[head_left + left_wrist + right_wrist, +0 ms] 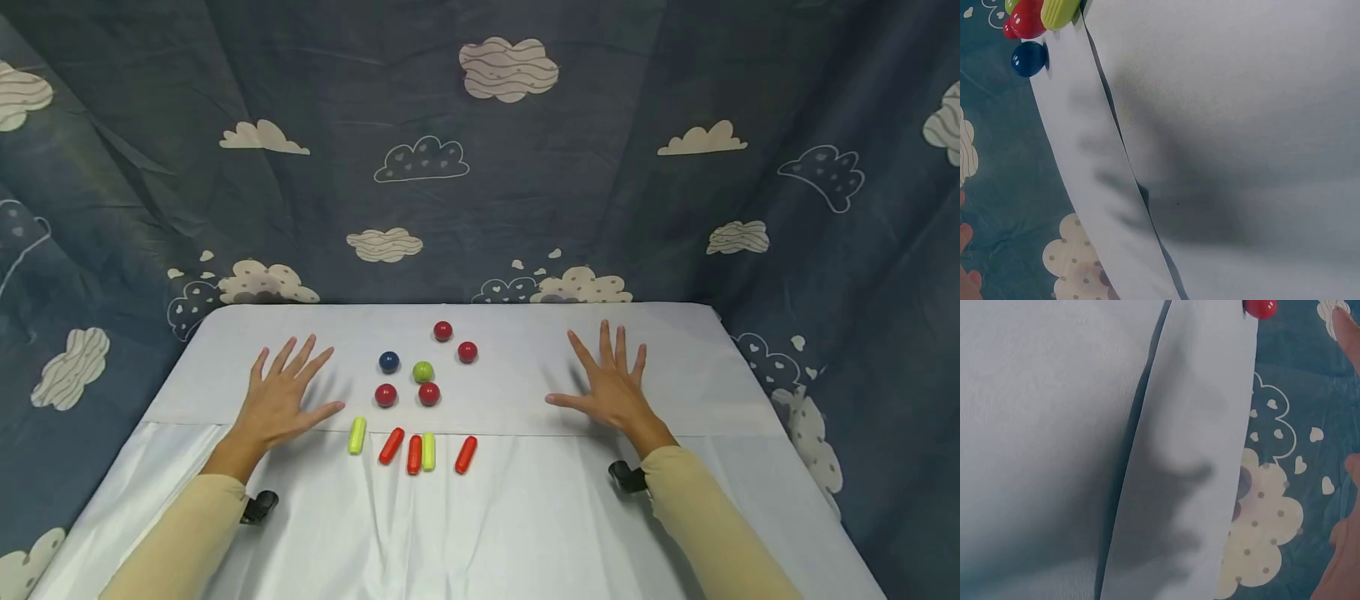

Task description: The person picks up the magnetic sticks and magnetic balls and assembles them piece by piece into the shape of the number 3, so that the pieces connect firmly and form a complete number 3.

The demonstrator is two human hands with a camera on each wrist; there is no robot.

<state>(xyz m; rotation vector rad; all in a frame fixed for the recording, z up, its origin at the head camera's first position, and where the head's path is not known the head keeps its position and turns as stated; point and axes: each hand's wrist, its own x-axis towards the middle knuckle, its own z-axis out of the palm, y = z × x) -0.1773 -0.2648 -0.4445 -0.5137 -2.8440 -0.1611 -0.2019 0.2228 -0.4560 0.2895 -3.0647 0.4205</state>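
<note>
Both hands are hovering palm-down with fingers spread straight, grasping nothing, over a table draped in smooth white cloth. The left hand is lying toward the left edge, nearest a glossy yellow-green capsule; the right hand is sitting toward the right edge, well apart from the pieces. Between them, round shiny balls, four red, one blue ball and one green ball, are clustering toward the far edge, with rounded red and yellow-green capsules lying just nearer.
</note>
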